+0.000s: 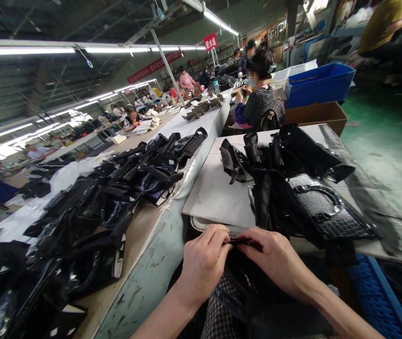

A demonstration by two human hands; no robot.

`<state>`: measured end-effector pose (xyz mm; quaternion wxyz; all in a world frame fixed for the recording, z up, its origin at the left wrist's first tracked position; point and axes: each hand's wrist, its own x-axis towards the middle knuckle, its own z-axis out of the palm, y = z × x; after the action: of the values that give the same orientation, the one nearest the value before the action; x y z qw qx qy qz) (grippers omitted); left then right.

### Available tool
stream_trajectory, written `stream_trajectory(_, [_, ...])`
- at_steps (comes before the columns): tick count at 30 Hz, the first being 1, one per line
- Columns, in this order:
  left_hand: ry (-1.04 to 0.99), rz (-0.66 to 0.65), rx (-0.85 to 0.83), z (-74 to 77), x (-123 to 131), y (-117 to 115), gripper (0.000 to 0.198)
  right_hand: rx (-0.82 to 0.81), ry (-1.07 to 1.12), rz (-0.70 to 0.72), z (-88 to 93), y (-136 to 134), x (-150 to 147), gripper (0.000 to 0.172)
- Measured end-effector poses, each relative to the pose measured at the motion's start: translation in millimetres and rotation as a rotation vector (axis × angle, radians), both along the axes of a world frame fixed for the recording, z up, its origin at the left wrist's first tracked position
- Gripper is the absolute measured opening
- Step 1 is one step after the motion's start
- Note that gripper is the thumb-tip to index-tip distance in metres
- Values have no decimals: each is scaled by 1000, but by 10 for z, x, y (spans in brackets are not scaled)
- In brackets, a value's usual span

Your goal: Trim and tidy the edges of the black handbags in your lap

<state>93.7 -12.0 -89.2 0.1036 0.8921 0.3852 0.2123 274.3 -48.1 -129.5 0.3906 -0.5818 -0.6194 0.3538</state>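
Note:
Both my hands pinch the upper edge of a black handbag point(253, 278) that lies over my lap. My left hand point(206, 259) grips the edge from the left, thumb and fingers pressed together. A short way to the right, my right hand point(274, 256) is closed on the same edge, its fingertips close to the left ones. Most of the bag's body hangs below and between my forearms, partly hidden by them. Beyond my hands, a black croc-textured handbag point(319, 207) with a curved handle lies on the board among other black bag pieces point(252, 155).
A long table point(140, 263) on the left carries a heap of black bags point(116, 202). At the right stand a blue bin point(321, 84), a brown carton point(317, 115) and a blue plastic basket point(377, 296). A co-worker in a striped top point(259, 106) sits ahead.

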Motion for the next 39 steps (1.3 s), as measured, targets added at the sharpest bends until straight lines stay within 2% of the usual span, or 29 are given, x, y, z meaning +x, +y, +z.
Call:
stream_trajectory(5, [26, -37, 71, 3, 3, 0, 10, 24, -25, -5, -43, -9, 1, 18])
stream_trajectory(9, [64, -95, 112, 37, 12, 13, 11, 44, -51, 1, -64, -9, -2, 19])
stream_trajectory(15, [228, -108, 76, 116, 48, 73, 11, 55, -93, -6, -63, 7, -20, 18])
stream_trajectory(20, [341, -113, 98, 120, 87, 103, 10, 42, -92, -9, -41, 12, -13, 16])
stream_trajectory(26, [245, -175, 20, 87, 65, 77, 11, 35, -52, -24, -73, 12, 7, 16])
stream_trajectory(28, [145, -124, -51, 75, 41, 57, 11, 30, -41, -28, -69, 17, 3, 16])
stream_trajectory(32, [8, 91, -93, 53, 6, -8, 25, 11, -42, -34, -37, 19, -14, 17])
stream_trajectory(35, [26, 177, -47, 42, -4, -62, 22, 2, -23, -33, -25, 12, -26, 17])
stream_trajectory(39, [78, 219, 24, 25, -3, -108, 16, 9, -24, -33, -30, 2, -36, 17])
